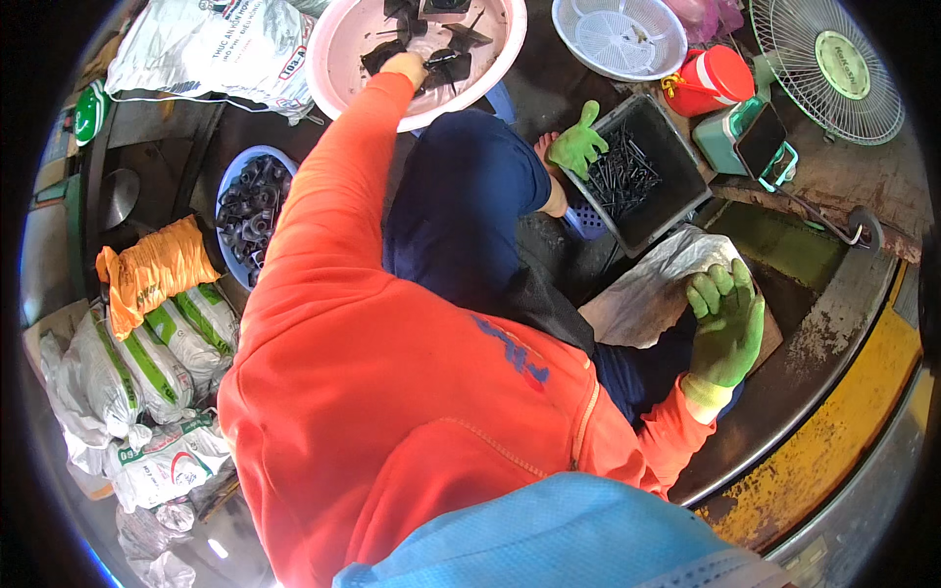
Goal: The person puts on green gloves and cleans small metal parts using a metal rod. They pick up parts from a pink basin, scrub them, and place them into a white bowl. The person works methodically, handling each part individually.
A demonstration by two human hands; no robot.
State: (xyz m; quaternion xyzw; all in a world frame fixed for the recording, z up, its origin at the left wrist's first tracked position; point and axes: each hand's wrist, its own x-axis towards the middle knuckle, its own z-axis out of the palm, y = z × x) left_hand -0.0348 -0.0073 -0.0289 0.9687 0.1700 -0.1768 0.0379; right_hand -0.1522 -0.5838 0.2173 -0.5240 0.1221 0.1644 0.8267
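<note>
My bare left hand (404, 67) reaches into the pink basin (328, 73) at the top, its fingers closed at a black bladed plastic part (447, 69). Other dark parts like it, such as a finned one (468, 36), lie around in the basin. Over my thigh at the right, my right hand (727, 328) wears a green glove. Its fingers are stretched out and no object shows in it. Another green glove (578, 142) drapes over the left edge of a black bin (671, 220), which contains many thin dark metal pieces (627, 176).
A blue tub (227, 176) of black parts stands left of my arm. White sacks (147, 363) and an orange bag (157, 269) are stacked farther left. Beyond the bin are a white-blue basket (618, 39), red jug (720, 76), phone (761, 140) and fan (843, 64).
</note>
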